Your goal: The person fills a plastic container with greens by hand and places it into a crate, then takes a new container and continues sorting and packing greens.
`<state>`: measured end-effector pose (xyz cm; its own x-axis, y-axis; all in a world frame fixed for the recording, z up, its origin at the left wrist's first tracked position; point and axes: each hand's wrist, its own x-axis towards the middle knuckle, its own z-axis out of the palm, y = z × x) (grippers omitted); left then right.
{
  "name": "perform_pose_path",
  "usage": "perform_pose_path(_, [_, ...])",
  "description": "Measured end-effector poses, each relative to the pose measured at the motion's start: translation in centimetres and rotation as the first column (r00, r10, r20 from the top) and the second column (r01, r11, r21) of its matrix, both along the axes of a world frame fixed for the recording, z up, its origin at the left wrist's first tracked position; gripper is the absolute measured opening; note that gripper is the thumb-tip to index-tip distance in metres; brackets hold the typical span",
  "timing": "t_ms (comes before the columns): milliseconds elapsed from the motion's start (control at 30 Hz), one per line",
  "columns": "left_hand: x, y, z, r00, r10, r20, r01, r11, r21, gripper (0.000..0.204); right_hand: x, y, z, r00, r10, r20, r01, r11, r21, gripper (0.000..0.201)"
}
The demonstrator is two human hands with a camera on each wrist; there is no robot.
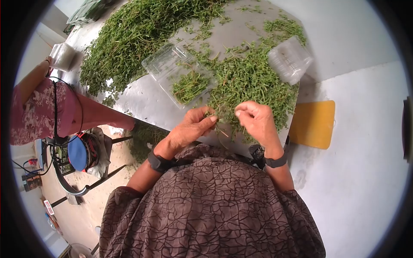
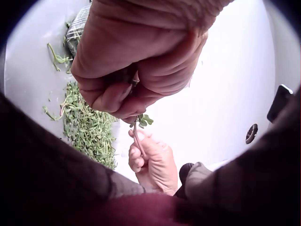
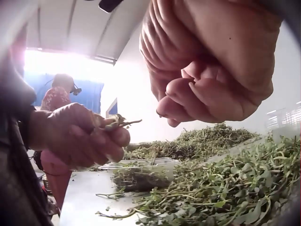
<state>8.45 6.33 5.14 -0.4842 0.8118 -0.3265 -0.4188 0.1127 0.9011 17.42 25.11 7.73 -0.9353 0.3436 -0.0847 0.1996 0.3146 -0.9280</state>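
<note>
My left hand (image 1: 189,127) pinched a small herb sprig (image 2: 141,121) between thumb and curled fingers, just below the open clear tray (image 1: 178,73) that already held a clump of greens. My right hand (image 1: 256,120) hovered close beside the left, its fingers curled in tight and gripping nothing that I could see. The loose herb pile (image 1: 254,77) lay on the table (image 1: 146,103) right of the tray, touching it.

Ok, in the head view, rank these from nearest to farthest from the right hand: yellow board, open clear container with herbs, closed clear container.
From the right hand:
1. Yellow board, just to its right.
2. Open clear container, ahead to the left.
3. Closed clear container, ahead to the right.
The last two are nearly level.
</note>
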Motion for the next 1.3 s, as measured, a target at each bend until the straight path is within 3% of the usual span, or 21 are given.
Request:
perform_pose_path(67, [-0.1, -0.6, 0.2, 0.999, 0.008, 0.033, -0.009, 1.000, 0.013, 0.016, -0.4, 1.8, -0.8, 0.990, -0.142, -0.008, 0.139, 0.954, 0.265, 0.010])
perform_pose_path(167, [-0.3, -1.1, 0.0, 0.999, 0.010, 0.053, -0.010, 1.000, 0.005, 0.015, -1.4, 3.4, -1.3, 0.973, -0.208, 0.094, 0.151, 0.896, 0.418, 0.015])
perform_pose_path(233, [-0.4, -1.2, 0.1, 0.998, 0.030, 0.049, -0.026, 0.997, -0.078, 0.014, -1.8, 3.7, -2.2, 0.984, -0.176, -0.038, 0.142, 0.624, 0.769, 0.019])
perform_pose_path(333, [-0.4, -1.3, 0.5, 0.999, 0.035, 0.041, -0.034, 0.999, -0.015, 0.014, -2.7, 2.6, -2.8, 0.990, -0.127, 0.053, 0.046, 0.667, 0.744, 0.025])
perform_pose_path(367, [-0.4, -1.2, 0.7, 0.999, 0.034, 0.039, -0.034, 0.999, -0.008, 0.013, -2.8, 2.6, -3.9, 0.993, -0.113, 0.034, 0.048, 0.653, 0.756, 0.030])
perform_pose_path(467, [-0.3, -1.2, 1.0, 1.000, 0.015, -0.001, -0.015, 0.999, -0.031, 0.013, -3.1, 2.9, -5.4, 0.996, -0.087, -0.006, 0.052, 0.535, 0.843, 0.020])
perform_pose_path(600, [-0.2, -1.1, 1.1, 0.998, 0.053, 0.045, -0.054, 0.999, 0.005, 0.012, -2.8, 3.1, -4.7, 0.991, -0.104, -0.088, 0.132, 0.583, 0.802, 0.012])
perform_pose_path(667, [-0.4, -1.1, 0.6, 0.998, 0.059, 0.034, -0.060, 0.998, 0.028, 0.012, -2.5, 3.2, -3.1, 0.961, -0.213, -0.176, 0.276, 0.736, 0.618, 0.009])
perform_pose_path(700, [-0.6, -1.0, 0.5, 0.998, 0.064, 0.021, -0.065, 0.997, 0.052, 0.013, -2.3, 3.3, -2.4, 0.965, -0.233, -0.123, 0.258, 0.746, 0.614, 0.004])
perform_pose_path(800, [-0.6, -0.8, 0.5, 0.998, 0.069, 0.012, -0.070, 0.996, 0.049, 0.014, -2.0, 3.8, -2.9, 0.961, -0.273, -0.047, 0.246, 0.758, 0.604, 0.007])
perform_pose_path(833, [-0.5, -0.8, 0.5, 0.998, 0.068, 0.013, -0.069, 0.996, 0.049, 0.014, -1.8, 3.6, -2.7, 0.965, -0.264, 0.012, 0.188, 0.719, 0.669, 0.011])
perform_pose_path(967, [0.0, -1.1, 0.0, 0.997, 0.055, 0.048, -0.056, 0.998, 0.011, 0.015, -1.0, 3.3, -4.7, 0.993, -0.121, 0.001, 0.078, 0.648, 0.758, 0.013])
perform_pose_path(1100, [-0.1, -1.7, -0.3, 0.996, 0.073, 0.054, -0.073, 0.997, 0.000, 0.016, -1.2, 3.3, -5.3, 0.991, -0.132, 0.013, 0.074, 0.634, 0.769, 0.017])
perform_pose_path(1200, [0.0, -1.8, -0.5, 0.994, 0.085, 0.065, -0.086, 0.996, 0.008, 0.016, -1.4, 3.1, -3.5, 0.983, -0.166, -0.084, 0.176, 0.683, 0.709, 0.014])
perform_pose_path(1267, [-0.2, -1.7, -0.4, 0.996, 0.076, 0.039, -0.076, 0.997, 0.017, 0.015, -1.4, 3.1, -1.8, 0.977, -0.209, -0.043, 0.205, 0.868, 0.452, 0.008])
perform_pose_path(1300, [-0.4, -1.5, -0.3, 0.998, 0.062, 0.011, -0.062, 0.998, 0.028, 0.015, -1.2, 3.0, -1.2, 0.974, -0.225, -0.039, 0.222, 0.895, 0.386, 0.008])
